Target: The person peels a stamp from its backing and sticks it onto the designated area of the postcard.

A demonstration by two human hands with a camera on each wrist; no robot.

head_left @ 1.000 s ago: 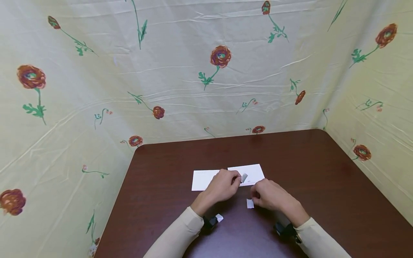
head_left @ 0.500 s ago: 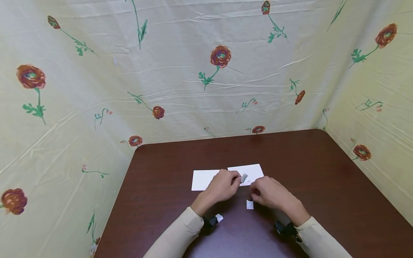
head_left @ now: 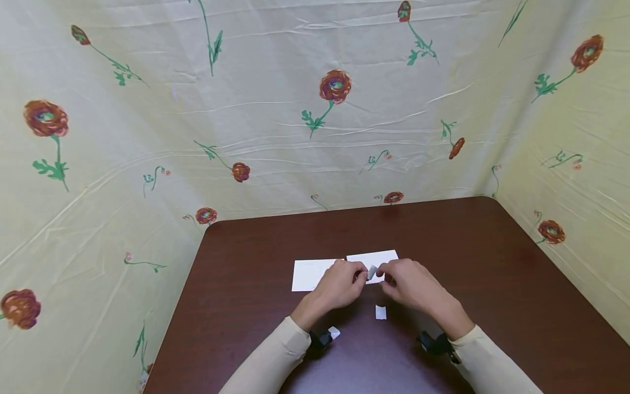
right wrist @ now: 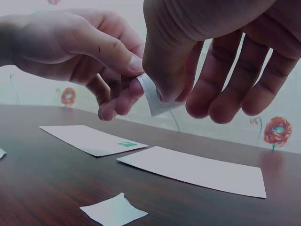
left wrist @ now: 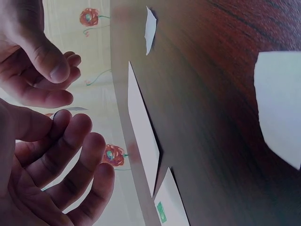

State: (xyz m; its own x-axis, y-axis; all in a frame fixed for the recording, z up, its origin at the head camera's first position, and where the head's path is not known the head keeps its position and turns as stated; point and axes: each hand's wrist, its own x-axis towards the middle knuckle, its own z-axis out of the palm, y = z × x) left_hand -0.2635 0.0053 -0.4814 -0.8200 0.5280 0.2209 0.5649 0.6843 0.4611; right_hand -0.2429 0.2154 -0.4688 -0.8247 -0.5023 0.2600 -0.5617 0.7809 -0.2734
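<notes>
In the head view, my left hand (head_left: 341, 283) pinches a small pale stamp (head_left: 372, 272) between thumb and forefinger. Its toothed edge shows in the right wrist view (right wrist: 153, 96). The right hand (head_left: 413, 284) hovers just beside it, fingers loosely bent. In the right wrist view its thumb overlaps the stamp; whether they touch I cannot tell, though the left wrist view shows a gap between the right hand (left wrist: 44, 70) and the stamp's thin edge (left wrist: 75, 109). Below lie two white envelopes, the left one (head_left: 310, 273) partly hidden by my left hand, the right one (head_left: 379, 260) behind the stamp.
Two small white paper scraps lie on the brown table (head_left: 256, 328): one scrap (head_left: 381, 312) between the hands, another scrap (head_left: 334, 332) by the left wrist. A green stamp (right wrist: 127, 144) is on one envelope. Flowered cloth (head_left: 275, 120) hangs behind the table.
My right hand has moved away from the paper scrap, up and slightly left toward the stamp. The scrap stays on the table. My left hand keeps its hold, almost still.
</notes>
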